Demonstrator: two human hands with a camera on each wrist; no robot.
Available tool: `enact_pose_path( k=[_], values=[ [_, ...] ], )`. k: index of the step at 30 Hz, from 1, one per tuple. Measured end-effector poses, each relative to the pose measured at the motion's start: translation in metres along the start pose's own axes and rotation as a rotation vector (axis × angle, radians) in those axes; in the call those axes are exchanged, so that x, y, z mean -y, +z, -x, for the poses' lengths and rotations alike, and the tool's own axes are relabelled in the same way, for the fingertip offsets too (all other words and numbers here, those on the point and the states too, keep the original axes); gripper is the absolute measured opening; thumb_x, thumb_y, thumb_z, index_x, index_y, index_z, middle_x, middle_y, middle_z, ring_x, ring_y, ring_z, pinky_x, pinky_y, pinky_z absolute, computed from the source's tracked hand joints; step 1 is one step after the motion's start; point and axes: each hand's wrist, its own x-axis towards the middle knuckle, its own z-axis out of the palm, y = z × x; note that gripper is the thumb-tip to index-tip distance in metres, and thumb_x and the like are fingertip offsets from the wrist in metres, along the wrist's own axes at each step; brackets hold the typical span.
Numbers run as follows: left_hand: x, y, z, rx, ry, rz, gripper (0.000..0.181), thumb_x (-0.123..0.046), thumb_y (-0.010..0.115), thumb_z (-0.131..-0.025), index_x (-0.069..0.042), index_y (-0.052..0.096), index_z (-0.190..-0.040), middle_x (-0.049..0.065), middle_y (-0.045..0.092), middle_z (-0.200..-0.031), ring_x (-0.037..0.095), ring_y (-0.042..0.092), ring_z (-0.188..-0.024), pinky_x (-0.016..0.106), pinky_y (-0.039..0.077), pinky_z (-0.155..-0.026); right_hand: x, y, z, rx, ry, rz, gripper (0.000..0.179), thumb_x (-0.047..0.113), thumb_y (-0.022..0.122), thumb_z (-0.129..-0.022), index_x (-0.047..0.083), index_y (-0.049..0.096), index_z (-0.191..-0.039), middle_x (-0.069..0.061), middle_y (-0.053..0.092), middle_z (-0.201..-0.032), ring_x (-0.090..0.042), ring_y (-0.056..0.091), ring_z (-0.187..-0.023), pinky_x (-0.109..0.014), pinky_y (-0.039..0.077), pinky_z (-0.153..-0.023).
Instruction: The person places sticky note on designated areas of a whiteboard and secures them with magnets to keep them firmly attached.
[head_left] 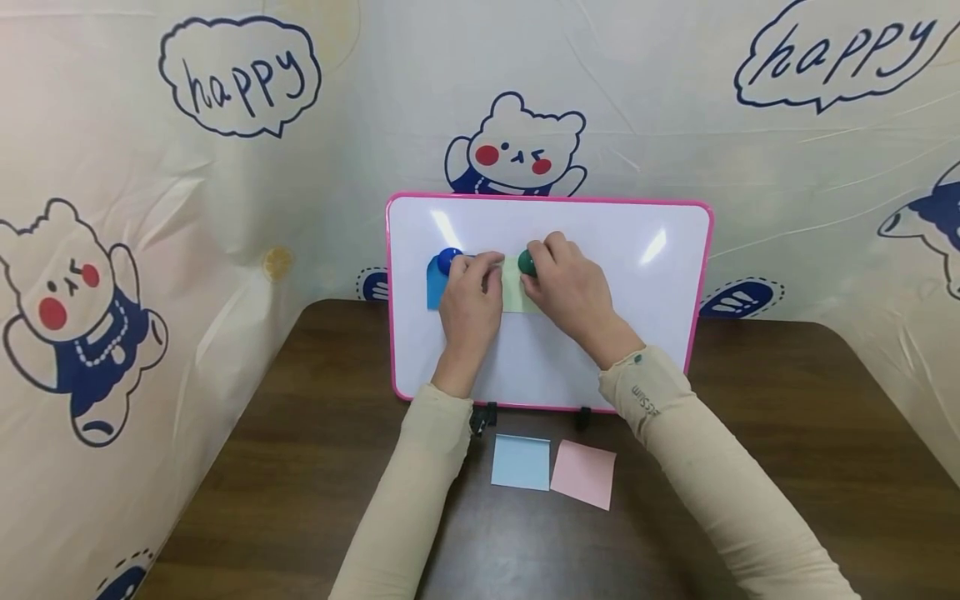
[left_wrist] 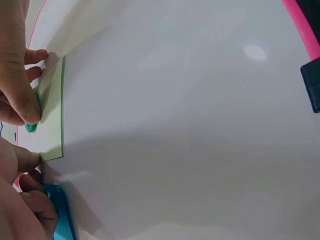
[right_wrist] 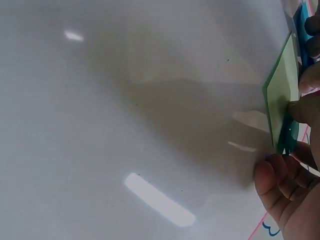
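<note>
Two pale sleeves point(head_left: 408, 492) reach in from the near edge, the right one printed with small dark lettering at the cuff. Between them, flat on a dark brown wooden table point(head_left: 780, 433), lie a pink note point(head_left: 583, 475), turned askew, and just left of it a light blue note point(head_left: 521, 462), set nearly straight. Just beyond these, small black clips point(head_left: 582, 418) meet the lower edge of a whiteboard point(head_left: 465, 367) with a pink rim, which stands tilted back on the table.

Both hands are at the board's upper half. The right hand point(head_left: 573, 287) grips a round green magnet point(head_left: 527, 263) between thumb and fingers, over the upper part of a pale green note point(head_left: 514, 292). That note lies against the board, its lower edge slightly lifted. The left hand point(head_left: 472, 296) has its thumb at the note's left edge and its other fingers bent; from these angles I cannot fairly tell whether it pinches the paper or only presses it. Left of the pale green note is a brighter blue note point(head_left: 435, 287), partly covered by the left hand, with a round blue magnet point(head_left: 448, 260) at its top.

Behind the board hangs a pale curtain point(head_left: 390, 100) printed with cartoon bears and the word "happy" in bubbles.
</note>
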Motion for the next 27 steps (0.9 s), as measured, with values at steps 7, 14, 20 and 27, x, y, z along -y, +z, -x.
enact_pose_path(
  k=[7,14,20,27],
  values=[
    [-0.001,0.0,0.001,0.001,0.008,-0.006,0.02,-0.015,0.061,-0.102,-0.011,0.073,-0.118,0.008,0.057,-0.099,0.02,0.059,-0.078,0.029,0.046,-0.059,-0.003,0.003,0.002,-0.026,-0.025,0.007,0.038,0.019,0.073,-0.092,-0.006,0.062,-0.118,-0.017,0.053,-0.098,-0.027,0.056,-0.074,-0.037,0.057,-0.06],
    [-0.002,0.001,0.002,-0.008,0.031,-0.007,0.02,-0.015,0.061,-0.102,-0.011,0.073,-0.118,0.008,0.056,-0.098,0.02,0.059,-0.078,0.029,0.046,-0.058,-0.008,-0.004,0.006,-0.014,0.0,0.024,0.043,0.025,0.075,-0.092,-0.004,0.062,-0.121,-0.018,0.056,-0.1,-0.027,0.059,-0.077,-0.038,0.059,-0.063],
    [-0.004,0.002,0.002,-0.004,0.026,0.0,0.02,-0.015,0.061,-0.102,-0.01,0.073,-0.118,0.008,0.056,-0.099,0.02,0.06,-0.082,0.03,0.046,-0.06,-0.018,-0.026,0.022,0.014,0.105,0.008,0.039,0.025,0.07,-0.094,-0.001,0.064,-0.123,-0.019,0.059,-0.106,-0.028,0.062,-0.083,-0.039,0.059,-0.065],
    [-0.002,-0.003,0.006,-0.001,0.01,0.009,0.022,-0.014,0.061,-0.102,-0.01,0.073,-0.119,0.009,0.058,-0.104,0.021,0.061,-0.09,0.031,0.05,-0.067,-0.033,-0.067,0.06,0.161,0.354,-0.153,0.032,0.022,0.067,-0.096,0.004,0.067,-0.123,-0.015,0.061,-0.113,-0.028,0.063,-0.09,-0.044,0.057,-0.075]
  ],
)
